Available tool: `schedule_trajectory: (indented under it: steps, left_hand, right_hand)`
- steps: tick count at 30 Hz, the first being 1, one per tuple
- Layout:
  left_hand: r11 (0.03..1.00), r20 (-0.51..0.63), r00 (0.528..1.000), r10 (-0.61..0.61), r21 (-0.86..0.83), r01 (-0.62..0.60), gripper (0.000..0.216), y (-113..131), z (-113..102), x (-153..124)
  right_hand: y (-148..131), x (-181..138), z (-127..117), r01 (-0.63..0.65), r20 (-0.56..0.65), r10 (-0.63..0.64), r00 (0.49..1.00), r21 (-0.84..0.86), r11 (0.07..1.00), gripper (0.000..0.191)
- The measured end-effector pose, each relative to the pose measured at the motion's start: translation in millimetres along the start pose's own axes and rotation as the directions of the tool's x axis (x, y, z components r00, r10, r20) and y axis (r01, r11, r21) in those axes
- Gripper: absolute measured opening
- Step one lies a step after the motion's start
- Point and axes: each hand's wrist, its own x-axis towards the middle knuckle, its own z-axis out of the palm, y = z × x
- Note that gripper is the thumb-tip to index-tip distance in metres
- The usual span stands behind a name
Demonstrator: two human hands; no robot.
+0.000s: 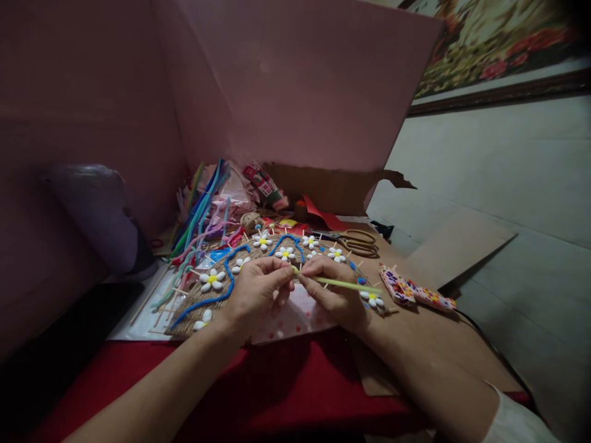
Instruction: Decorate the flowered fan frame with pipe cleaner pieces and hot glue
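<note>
Between the fingertips of both hands runs a yellow-green pipe cleaner (348,285), its bent end at the left fingers and its straight length reaching out to the right. My left hand (261,286) pinches the bent end. My right hand (335,292) is closed on the stem close by. Beneath them lies a twine-wrapped arch (215,301) with small sticks along its edge. White flowers with yellow centres (212,280) and a wavy blue pipe cleaner (228,280) decorate it. White paper with red dots (300,314) shows below the hands.
Scissors (362,240) with gold handles lie behind the arch. Coloured pipe cleaners (203,203) and a twine ball (252,223) sit at the back left. A flower-patterned pouch (415,292) rests on cardboard at right. Pink panels (295,86) rise behind.
</note>
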Motion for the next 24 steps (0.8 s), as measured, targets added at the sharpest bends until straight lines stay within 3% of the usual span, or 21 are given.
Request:
schedule_trajectory:
  steps: [4,7,11,14,20,24]
  left_hand:
    - [0.996,-0.083,0.996,-0.027,-0.082,0.02,0.016,-4.5,5.0,-0.3]
    - [0.994,-0.129,0.991,-0.029,-0.105,0.016,0.019,-7.7,7.4,-0.1]
    - [0.995,-0.065,0.998,0.009,-0.1,-0.016,0.021,-10.6,6.3,1.0]
    - [0.999,-0.013,0.999,0.041,0.02,-0.04,0.022,-10.2,2.7,1.5]
    - [0.925,0.018,0.994,0.11,0.364,-0.109,0.021,-5.1,-5.8,1.0]
    - [0.898,0.031,0.994,0.102,0.427,-0.106,0.02,-0.7,-6.4,0.2]
  right_hand:
    - [-1.3,-1.1,3.2,0.157,-0.006,-0.16,0.987,-0.142,0.977,0.009]
    - [0.5,-2.1,4.8,0.194,0.01,-0.197,0.98,-0.21,0.958,0.009]
    - [0.4,-2.6,3.6,0.04,-0.007,-0.043,0.999,-0.192,0.98,0.005]
    - [-2.3,-1.5,0.5,-0.092,-0.05,0.087,0.995,-0.13,0.987,0.009]
    - [-1.7,1.8,-2.4,-0.179,-0.026,0.18,0.983,0.024,0.983,0.013]
    - [4.2,1.4,-0.1,-0.202,-0.051,0.205,0.977,0.072,0.977,0.015]
